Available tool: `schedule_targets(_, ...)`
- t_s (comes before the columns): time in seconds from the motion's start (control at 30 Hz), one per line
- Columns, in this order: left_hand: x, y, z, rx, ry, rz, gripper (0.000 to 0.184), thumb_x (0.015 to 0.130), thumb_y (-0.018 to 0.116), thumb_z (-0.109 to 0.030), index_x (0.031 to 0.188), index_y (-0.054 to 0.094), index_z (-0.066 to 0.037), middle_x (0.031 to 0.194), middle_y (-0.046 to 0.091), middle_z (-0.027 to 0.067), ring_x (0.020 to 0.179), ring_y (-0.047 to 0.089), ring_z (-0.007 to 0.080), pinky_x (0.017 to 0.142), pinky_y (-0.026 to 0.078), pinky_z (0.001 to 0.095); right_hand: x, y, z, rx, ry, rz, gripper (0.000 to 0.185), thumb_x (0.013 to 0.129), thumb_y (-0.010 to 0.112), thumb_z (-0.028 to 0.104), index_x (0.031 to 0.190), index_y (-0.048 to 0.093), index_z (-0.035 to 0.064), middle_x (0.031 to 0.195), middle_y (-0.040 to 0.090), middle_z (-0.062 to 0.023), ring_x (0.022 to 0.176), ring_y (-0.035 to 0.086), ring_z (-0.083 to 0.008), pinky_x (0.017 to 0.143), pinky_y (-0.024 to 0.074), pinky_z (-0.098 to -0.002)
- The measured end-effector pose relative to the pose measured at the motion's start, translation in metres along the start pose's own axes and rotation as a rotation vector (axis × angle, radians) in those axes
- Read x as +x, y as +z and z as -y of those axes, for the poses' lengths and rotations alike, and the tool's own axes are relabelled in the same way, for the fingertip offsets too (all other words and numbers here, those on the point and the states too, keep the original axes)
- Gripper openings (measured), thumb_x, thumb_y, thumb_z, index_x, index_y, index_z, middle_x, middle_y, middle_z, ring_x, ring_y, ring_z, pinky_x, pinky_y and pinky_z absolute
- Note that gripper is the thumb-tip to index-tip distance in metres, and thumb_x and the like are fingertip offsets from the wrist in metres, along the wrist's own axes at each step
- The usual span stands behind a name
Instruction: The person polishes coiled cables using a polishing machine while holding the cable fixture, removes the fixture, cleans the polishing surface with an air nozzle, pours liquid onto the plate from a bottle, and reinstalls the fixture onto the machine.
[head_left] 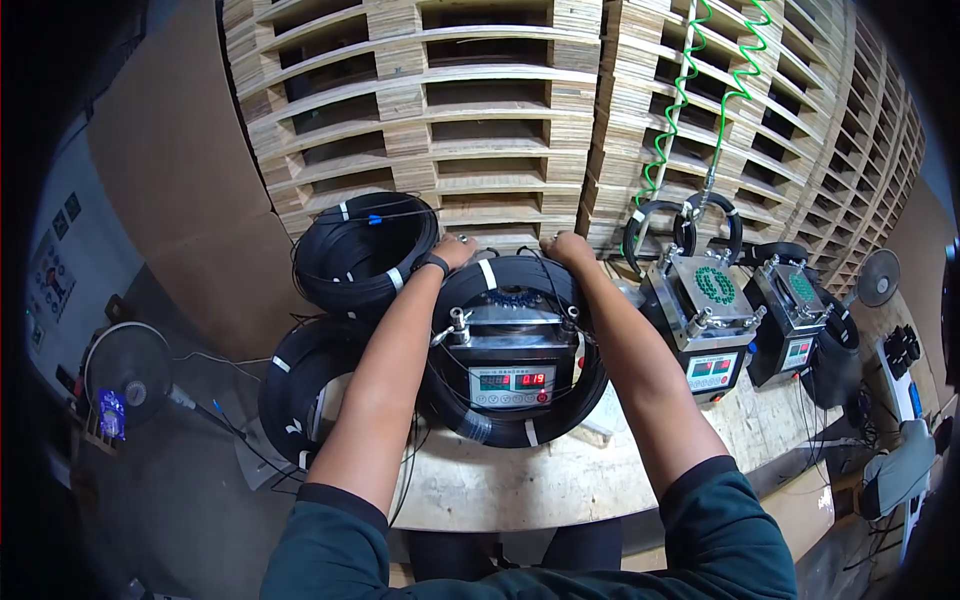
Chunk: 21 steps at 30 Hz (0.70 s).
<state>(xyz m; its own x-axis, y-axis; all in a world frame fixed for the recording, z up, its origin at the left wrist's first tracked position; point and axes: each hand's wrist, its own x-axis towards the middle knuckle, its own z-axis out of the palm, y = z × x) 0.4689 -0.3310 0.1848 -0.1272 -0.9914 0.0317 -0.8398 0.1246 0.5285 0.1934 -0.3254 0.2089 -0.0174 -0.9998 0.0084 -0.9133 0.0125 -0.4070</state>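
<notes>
A large coil of black cable (560, 418) with white tape bands surrounds a control machine (510, 385) with red and green digits on its panel. Both my arms reach over it to the far side of the coil. My left hand (458, 251), wearing a ring and a dark wristband, has its fingers curled near the coil's far left edge. At the far right edge, my right hand (568, 247) is closed like a fist. Whatever the fingers of either hand hold is hidden or too small to name. Thin dark strands show between the hands.
More black coils (330, 270) stand at the left. Two similar machines (705, 330) are on the workbench (470, 500) at right. Stacked wooden pallets (490, 130) rise behind. Green spiral hoses (672, 110) hang down. A fan (130, 370) stands at left; a person (900, 465) sits far right.
</notes>
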Motion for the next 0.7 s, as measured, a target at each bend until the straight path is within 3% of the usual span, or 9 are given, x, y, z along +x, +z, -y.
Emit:
schedule_targets(0.07,0.023,0.016,0.020,0.013,-0.126,-0.061,0.090,0.092,0.037,-0.063,0.129,0.050,0.018,0.137,0.043,0.0442,0.132,0.045,0.0499,0.113,0.034,0.0397,-0.004,-0.005,0.002,0.003,0.007,0.015,0.058,0.090,0.057,0.052,0.116,0.070,0.0019,0.124,0.065,-0.0231,0.116,0.063,-0.0370,0.098,0.0492,-0.0444)
schedule_targets(0.2,0.013,0.009,0.012,-0.042,-0.129,-0.016,0.097,0.091,0.045,-0.064,0.137,0.036,0.021,0.143,0.038,0.0409,0.135,0.043,0.0465,0.113,0.034,0.0373,0.006,0.003,-0.003,-0.018,-0.052,-0.014,0.057,0.089,0.055,0.050,0.117,0.070,0.0026,0.122,0.065,-0.0249,0.115,0.063,-0.0388,0.097,0.0499,-0.0447)
schedule_targets(0.27,0.023,0.011,0.025,-0.064,-0.011,0.047,0.097,0.092,0.048,-0.060,0.140,0.027,0.021,0.136,0.047,0.0396,0.126,0.051,0.0466,0.109,0.038,0.0367,0.019,0.010,-0.011,0.021,-0.154,-0.006,0.054,0.088,0.058,0.048,0.111,0.071,0.0006,0.115,0.067,-0.0275,0.109,0.065,-0.0396,0.094,0.0513,-0.0431)
schedule_targets(0.33,0.005,0.001,0.009,-0.173,-0.074,0.105,0.094,0.094,0.050,-0.056,0.143,0.022,0.018,0.137,0.047,0.0352,0.125,0.052,0.0427,0.108,0.039,0.0356,0.036,0.023,-0.029,0.339,-0.381,0.001,0.045,0.089,0.063,0.042,0.102,0.070,-0.0011,0.101,0.070,-0.0282,0.099,0.069,-0.0377,0.090,0.0524,-0.0421)
schedule_targets(0.37,-0.023,-0.018,-0.019,-0.222,-0.137,0.165,0.088,0.096,0.052,-0.051,0.146,0.020,0.014,0.141,0.046,0.0278,0.128,0.049,0.0363,0.108,0.038,0.0350,0.025,0.013,-0.023,0.496,-0.337,0.141,0.033,0.088,0.066,0.032,0.098,0.070,0.0008,0.099,0.069,-0.0240,0.094,0.067,-0.0305,0.087,0.0516,-0.0392)
schedule_targets(0.4,-0.017,-0.013,-0.011,-0.226,-0.146,0.170,0.088,0.096,0.052,-0.051,0.146,0.020,0.014,0.141,0.046,0.0278,0.128,0.049,0.0363,0.108,0.038,0.0350,0.027,0.016,-0.022,0.498,-0.346,0.121,0.025,0.089,0.065,0.027,0.101,0.071,0.0059,0.105,0.063,-0.0181,0.097,0.062,-0.0227,0.088,0.0500,-0.0356)
schedule_targets(0.47,-0.004,-0.007,0.005,-0.179,-0.045,0.097,0.082,0.097,0.052,-0.050,0.147,0.024,0.008,0.142,0.045,0.0236,0.129,0.048,0.0323,0.108,0.037,0.0341,0.029,0.015,-0.027,0.578,-0.447,0.193,0.021,0.090,0.059,0.014,0.107,0.069,0.0055,0.094,0.064,-0.0041,0.086,0.057,-0.0129,0.081,0.0476,-0.0288)
schedule_targets(0.53,-0.004,-0.014,0.008,-0.267,0.033,0.203,0.067,0.097,0.054,-0.045,0.146,0.033,-0.004,0.140,0.048,0.0183,0.129,0.046,0.0282,0.108,0.034,0.0319,0.024,0.015,-0.026,0.655,-0.426,0.203,0.020,0.090,0.059,0.013,0.106,0.069,0.0074,0.092,0.060,-0.0011,0.084,0.053,-0.0108,0.077,0.0447,-0.0255)
schedule_targets(0.7,-0.001,-0.008,0.008,-0.393,0.071,0.215,0.056,0.096,0.056,-0.039,0.143,0.040,-0.012,0.131,0.052,0.0142,0.121,0.050,0.0229,0.102,0.038,0.0293,0.024,0.014,-0.027,0.688,-0.435,0.257,0.017,0.091,0.058,0.012,0.106,0.067,0.0085,0.087,0.055,0.0019,0.079,0.049,-0.0082,0.071,0.0408,-0.0225)
